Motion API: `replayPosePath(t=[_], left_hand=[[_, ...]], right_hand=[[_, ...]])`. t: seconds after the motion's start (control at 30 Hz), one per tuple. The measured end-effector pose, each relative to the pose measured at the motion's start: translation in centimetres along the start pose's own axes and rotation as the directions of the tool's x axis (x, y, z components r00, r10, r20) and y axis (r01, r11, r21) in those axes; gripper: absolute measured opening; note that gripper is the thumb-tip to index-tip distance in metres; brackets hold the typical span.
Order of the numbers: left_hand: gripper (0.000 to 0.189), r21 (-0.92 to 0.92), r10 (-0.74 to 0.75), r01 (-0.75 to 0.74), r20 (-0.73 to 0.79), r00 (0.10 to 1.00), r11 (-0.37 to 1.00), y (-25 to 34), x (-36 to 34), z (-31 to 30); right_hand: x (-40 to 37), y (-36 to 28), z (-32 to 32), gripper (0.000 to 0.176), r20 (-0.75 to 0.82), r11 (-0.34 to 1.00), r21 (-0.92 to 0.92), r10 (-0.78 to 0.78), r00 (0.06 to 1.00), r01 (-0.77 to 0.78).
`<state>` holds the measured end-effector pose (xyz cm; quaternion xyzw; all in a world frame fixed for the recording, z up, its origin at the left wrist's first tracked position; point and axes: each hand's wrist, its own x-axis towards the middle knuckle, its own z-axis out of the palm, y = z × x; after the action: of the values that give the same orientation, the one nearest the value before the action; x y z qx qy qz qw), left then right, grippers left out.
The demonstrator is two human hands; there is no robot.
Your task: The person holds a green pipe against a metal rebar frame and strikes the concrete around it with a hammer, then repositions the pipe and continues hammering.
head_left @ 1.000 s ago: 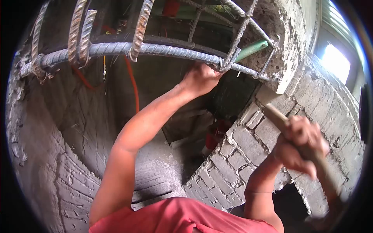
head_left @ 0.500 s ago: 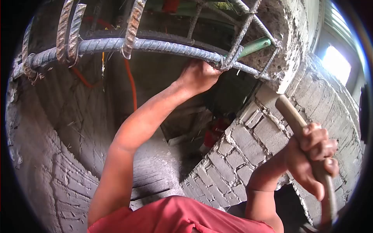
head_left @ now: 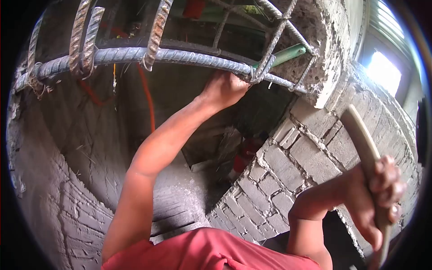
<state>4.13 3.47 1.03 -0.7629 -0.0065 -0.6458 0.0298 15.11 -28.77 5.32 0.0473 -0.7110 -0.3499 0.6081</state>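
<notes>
Keeping the wooden handle (head_left: 361, 135) firmly wrapped and well clear of our left hand (head_left: 225, 90) would, we judge, serve us well. The wooden handle slants down the right side of the frame through our curled right hand (head_left: 363, 202); its end at lower right is too unclear to identify. Our left hand, upper centre, is raised to the ribbed bar (head_left: 193, 56) beside a joint (head_left: 258, 77); we cannot tell what it grips. Wooden handle and left hand lie well apart. Upper right, a green piece (head_left: 289, 55) sits near rough concrete (head_left: 330, 49).
</notes>
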Motion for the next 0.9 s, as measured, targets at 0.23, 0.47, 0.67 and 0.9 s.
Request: replayPosePath(t=[0.23,0.47,0.67,0.9], left_hand=[[0.034,-0.03,0.056,-0.058,-0.076,0.996,0.998,-0.5,0.1,0.4],[0.032,-0.074,-0.119,0.125,0.081,0.99,0.989,-0.3,0.2,-0.2],[0.033,-0.058,-0.158,0.161,0.06,0.986,0.985,0.2,0.2,-0.2],[0.039,0.009,-0.083,0.082,0.072,0.994,0.997,0.2,0.2,0.0]], right_hand=[[-11.0,8.4,-0.7,0.04,0.052,0.468,-0.65,0.814,0.579,-0.6],[-3.7,4.7,1.6,0.066,-0.051,0.935,-0.11,0.335,0.941,-0.338],[-13.0,8.5,-2.7,0.039,0.006,0.332,-0.687,0.892,0.452,-0.647],[-6.0,5.4,0.7,0.064,-0.085,0.902,0.008,0.431,0.898,-0.432]])
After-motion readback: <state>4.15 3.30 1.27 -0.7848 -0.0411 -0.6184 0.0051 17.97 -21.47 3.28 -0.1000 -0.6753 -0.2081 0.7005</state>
